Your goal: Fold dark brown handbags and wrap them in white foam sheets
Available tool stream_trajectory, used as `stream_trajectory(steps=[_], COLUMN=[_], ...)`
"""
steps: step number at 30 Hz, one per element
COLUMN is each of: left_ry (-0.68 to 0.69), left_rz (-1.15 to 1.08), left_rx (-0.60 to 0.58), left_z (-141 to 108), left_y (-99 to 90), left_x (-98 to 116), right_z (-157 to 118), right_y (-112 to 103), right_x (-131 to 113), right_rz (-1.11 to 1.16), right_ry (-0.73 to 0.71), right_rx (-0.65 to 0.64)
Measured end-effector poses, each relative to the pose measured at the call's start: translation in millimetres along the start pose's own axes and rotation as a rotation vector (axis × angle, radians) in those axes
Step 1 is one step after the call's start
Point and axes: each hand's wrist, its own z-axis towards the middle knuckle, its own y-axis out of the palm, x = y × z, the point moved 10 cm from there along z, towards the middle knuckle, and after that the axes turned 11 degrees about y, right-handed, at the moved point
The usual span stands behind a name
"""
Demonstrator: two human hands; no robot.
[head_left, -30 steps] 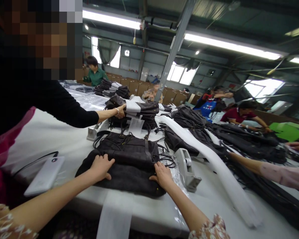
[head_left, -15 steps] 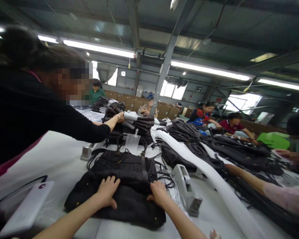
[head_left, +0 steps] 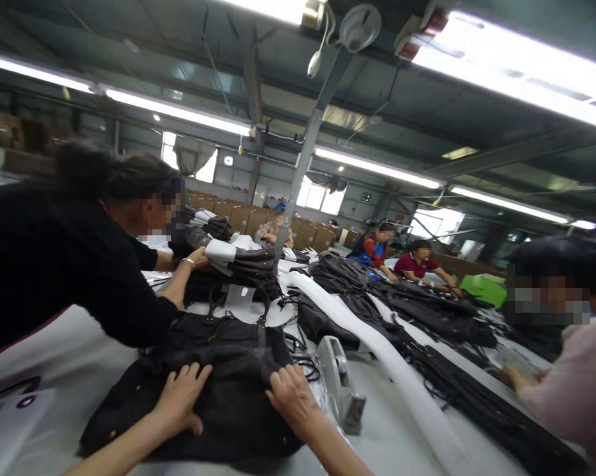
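Note:
A black handbag point(head_left: 228, 390) with brass studs lies flat on the table in front of me, its handles pointing away. Spread over the left part of the bag, my left hand point(head_left: 182, 400) rests with fingers apart and thumb out. My right hand point(head_left: 293, 396) is at the bag's right side, its fingers curled over a raised fold of the black material; the fingertips are partly hidden. A pale translucent tag point(head_left: 240, 299) lies by the handles at the far edge.
A grey tape dispenser point(head_left: 340, 383) stands right of the bag. On the left, a co-worker in black point(head_left: 74, 264) reaches over stacked dark bags point(head_left: 246, 261). A long white strip point(head_left: 372, 337) and more black bags point(head_left: 456, 383) lie rightward, beside a co-worker in pink point(head_left: 575, 383).
The bag's near part now folds farther up over its front, hiding more of the pocket. My right hand has closed on the fold. The view has tilted up and turned right.

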Motion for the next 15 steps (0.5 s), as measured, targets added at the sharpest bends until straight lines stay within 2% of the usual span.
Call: stream_trajectory(steps=[3,8,10,12,15], left_ry=[0.007,-0.003,-0.012,-0.011,0.023], left_rz=[0.015,0.064,0.098,0.131,0.122], left_rx=[0.037,0.027,0.030,0.047,0.020], left_z=[-5.0,-9.9,-11.6,-13.1,-11.3], left_y=[-0.3,0.5,0.4,2.7,23.3], left_x=[-2.5,-5.6,-6.1,-8.6,-20.7], right_z=[0.1,2.4,3.0,3.1,2.3], right_y=[-13.3,-21.1,-20.3,-15.7,-7.2], right_x=[-2.8,-0.5,-0.5,-1.9,-3.2], right_rz=[-0.023,-0.021,-0.012,-0.009,-0.004], right_ry=[-0.071,-0.127,-0.146,-0.161,-0.141], right_rx=[0.108,0.160,0.124,0.035,-0.143])
